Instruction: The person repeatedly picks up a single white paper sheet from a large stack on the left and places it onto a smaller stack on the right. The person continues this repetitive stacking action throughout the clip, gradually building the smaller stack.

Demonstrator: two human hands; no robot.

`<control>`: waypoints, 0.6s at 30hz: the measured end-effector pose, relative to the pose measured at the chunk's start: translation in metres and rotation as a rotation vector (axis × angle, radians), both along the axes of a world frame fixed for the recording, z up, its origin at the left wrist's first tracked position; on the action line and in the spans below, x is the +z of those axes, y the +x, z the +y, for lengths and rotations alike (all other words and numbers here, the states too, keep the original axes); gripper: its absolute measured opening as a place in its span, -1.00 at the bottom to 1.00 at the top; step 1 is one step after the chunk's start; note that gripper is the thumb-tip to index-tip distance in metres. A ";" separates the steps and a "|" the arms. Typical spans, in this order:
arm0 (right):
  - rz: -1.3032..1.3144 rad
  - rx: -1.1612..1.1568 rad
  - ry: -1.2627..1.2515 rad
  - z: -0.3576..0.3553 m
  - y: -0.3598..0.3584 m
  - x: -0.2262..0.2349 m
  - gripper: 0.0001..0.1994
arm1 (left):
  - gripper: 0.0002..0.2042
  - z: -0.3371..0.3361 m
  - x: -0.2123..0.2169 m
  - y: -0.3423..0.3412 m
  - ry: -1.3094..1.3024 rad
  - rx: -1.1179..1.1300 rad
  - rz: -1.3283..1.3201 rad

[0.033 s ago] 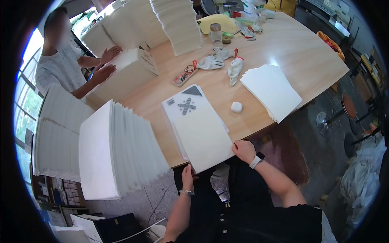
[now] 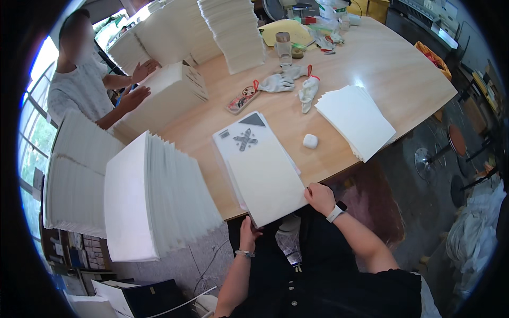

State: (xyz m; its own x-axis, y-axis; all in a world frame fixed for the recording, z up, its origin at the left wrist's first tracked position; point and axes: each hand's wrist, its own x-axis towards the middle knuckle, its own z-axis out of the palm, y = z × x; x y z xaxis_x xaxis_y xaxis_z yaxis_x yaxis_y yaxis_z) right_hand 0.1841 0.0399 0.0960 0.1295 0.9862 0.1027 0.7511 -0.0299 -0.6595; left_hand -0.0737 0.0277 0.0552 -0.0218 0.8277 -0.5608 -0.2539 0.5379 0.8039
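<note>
A small stack of cream paper sheets [image 2: 269, 185] lies on a white printed folder [image 2: 236, 139] with a crossed pencil-and-ruler picture, overhanging the table's near edge. At its near left corner, my left hand [image 2: 248, 233] holds the edge, thumb up along the side and other fingers partly hidden. My right hand [image 2: 321, 197] has its curled fingers closed on the near right corner. A white wristwatch is on my right wrist, a bracelet on my left. Beyond the right hand sits a small white rounded case [image 2: 310, 141].
Tall paper stacks [image 2: 175, 196] crowd the left side. Fanned white sheets [image 2: 356, 122] lie at right. Farther back are white gloves [image 2: 278, 82], a pencil tin [image 2: 243, 99] and a glass bottle [image 2: 283, 50]. Across the left corner, another person [image 2: 79, 85] rests both hands on a paper block [image 2: 172, 85].
</note>
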 end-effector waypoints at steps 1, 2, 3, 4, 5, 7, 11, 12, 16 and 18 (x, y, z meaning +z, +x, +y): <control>0.038 -0.076 0.015 -0.003 -0.004 0.002 -0.81 | -0.69 0.000 0.005 0.001 0.059 -0.077 0.007; 0.266 -0.059 0.056 -0.004 -0.004 -0.005 -0.82 | -0.71 0.002 0.014 0.001 0.124 -0.155 0.016; 0.395 -0.071 0.025 -0.009 -0.003 -0.012 -0.82 | -0.73 0.004 0.023 0.002 0.188 -0.230 0.025; 0.524 -0.068 -0.003 -0.012 -0.006 -0.017 -0.82 | -0.76 0.008 0.036 0.004 0.257 -0.275 0.214; 0.658 -0.050 -0.029 -0.013 -0.011 -0.019 -0.81 | -0.75 0.012 0.053 0.006 0.363 -0.253 0.333; 1.038 0.056 -0.065 -0.026 -0.024 -0.016 -0.74 | -0.73 0.010 0.096 0.003 0.554 -0.350 0.470; 1.275 0.216 0.036 -0.038 -0.074 0.047 -0.66 | -0.79 -0.031 0.222 -0.019 0.960 -0.464 0.822; 1.188 0.302 0.040 -0.032 -0.080 0.070 -0.66 | -0.81 -0.042 0.250 -0.028 1.061 -0.400 0.897; 1.175 0.632 0.037 -0.004 -0.131 0.175 -0.67 | -0.72 -0.064 0.317 -0.109 1.108 0.054 1.030; 1.204 0.765 0.073 0.011 -0.173 0.209 -0.69 | -0.72 -0.052 0.330 -0.155 1.054 0.301 0.871</control>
